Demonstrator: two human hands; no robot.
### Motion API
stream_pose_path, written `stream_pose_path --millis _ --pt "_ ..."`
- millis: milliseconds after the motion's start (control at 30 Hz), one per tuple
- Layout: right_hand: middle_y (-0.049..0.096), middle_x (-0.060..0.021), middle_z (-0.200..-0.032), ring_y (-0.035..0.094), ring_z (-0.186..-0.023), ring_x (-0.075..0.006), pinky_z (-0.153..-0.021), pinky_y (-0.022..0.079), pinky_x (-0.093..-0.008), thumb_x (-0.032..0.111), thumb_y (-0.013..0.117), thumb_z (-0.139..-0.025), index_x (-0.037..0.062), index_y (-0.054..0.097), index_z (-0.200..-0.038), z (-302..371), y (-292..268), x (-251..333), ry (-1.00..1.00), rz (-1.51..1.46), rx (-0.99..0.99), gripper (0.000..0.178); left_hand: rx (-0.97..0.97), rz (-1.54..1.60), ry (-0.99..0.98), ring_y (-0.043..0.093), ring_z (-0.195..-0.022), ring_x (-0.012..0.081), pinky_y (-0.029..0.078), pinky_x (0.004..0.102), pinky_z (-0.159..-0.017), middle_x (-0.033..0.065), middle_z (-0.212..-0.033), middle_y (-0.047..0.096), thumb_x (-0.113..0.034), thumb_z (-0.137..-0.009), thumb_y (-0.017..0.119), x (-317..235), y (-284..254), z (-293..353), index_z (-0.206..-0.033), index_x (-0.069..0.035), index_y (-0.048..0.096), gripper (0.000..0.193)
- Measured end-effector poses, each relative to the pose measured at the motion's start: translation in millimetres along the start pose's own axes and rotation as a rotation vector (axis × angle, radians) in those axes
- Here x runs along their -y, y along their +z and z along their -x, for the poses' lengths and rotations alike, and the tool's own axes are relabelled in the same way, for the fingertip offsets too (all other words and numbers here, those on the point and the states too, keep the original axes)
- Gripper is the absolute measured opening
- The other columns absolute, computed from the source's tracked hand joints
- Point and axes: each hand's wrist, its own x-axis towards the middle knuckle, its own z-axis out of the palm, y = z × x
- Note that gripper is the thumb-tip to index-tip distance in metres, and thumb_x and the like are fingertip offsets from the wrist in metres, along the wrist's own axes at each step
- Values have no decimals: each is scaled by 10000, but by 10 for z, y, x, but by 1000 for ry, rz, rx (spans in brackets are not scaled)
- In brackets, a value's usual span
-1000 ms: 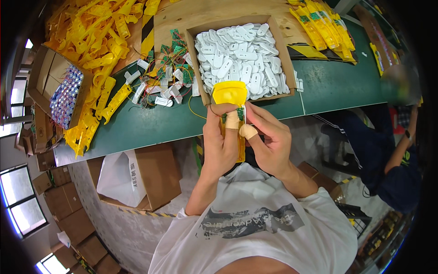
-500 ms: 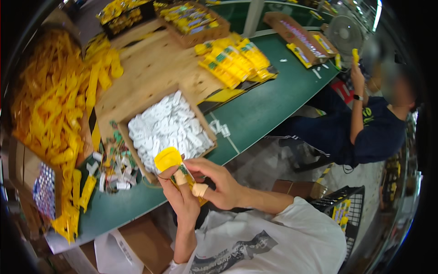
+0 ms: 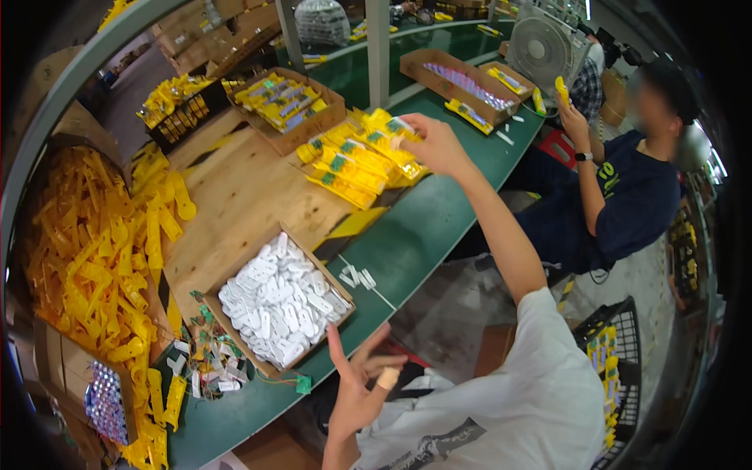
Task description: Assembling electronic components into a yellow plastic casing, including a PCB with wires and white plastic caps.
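Note:
My left hand is held low beside the table's near edge, its fingers spread and nothing in them. A beige cover wraps one finger. Far out over the table, my right hand has its thumb and fingers around a yellow plastic casing at the right end of a pile of yellow casings with green circuit boards. Its fingers partly hide that casing. Between my hands stands a cardboard box full of small white plastic pieces. A small green circuit board lies at the table edge nearest my left hand.
Yellow plastic parts heap up at the left. Wired boards and white connectors lie beside the white pieces' box. Behind the pile sits a carton of yellow units. A seated co-worker holds a yellow piece at right, near a fan.
Both hands were together on a yellow casing above the white pieces. My right hand has since reached far right to the pile; my left has let go and opened. The view has shifted.

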Motion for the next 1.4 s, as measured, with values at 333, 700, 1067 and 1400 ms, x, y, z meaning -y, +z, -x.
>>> stream_pose_path --millis 333,700,1067,1400 --pt "698 -180 -975 661 -933 -362 -851 526 -434 315 716 -750 60 708 -1023 -684 449 -1000 110 516 -20 373 -224 49 -239 646 -929 283 533 374 -811 222 -1182 585 -285 -931 641 72 46 514 -1421 6 314 656" --pt "620 -112 -924 586 -802 -150 -703 480 -301 221 624 -936 -22 628 -996 1772 -83 1738 -516 -1098 3 251 75 36 -226 638 -963 280 519 354 -824 190 -1177 607 -278 -933 636 272 126 325 -1341 -11 477 513" --pt "599 -155 -877 568 -678 -209 -599 469 -309 191 670 -882 7 654 -901 2141 195 3018 -1142 -1376 220 186 214 50 -284 566 -1088 215 448 343 -939 140 -1233 577 -372 -954 588 683 -276 654 -1376 -25 433 568" --pt "549 -106 -738 500 -571 -228 -514 432 -334 193 563 -934 122 618 -754 2150 33 3087 -1250 -1210 420 201 87 21 -254 573 -1048 200 475 323 -881 133 -1233 578 -369 -971 560 510 -418 692 -1376 -31 435 542"
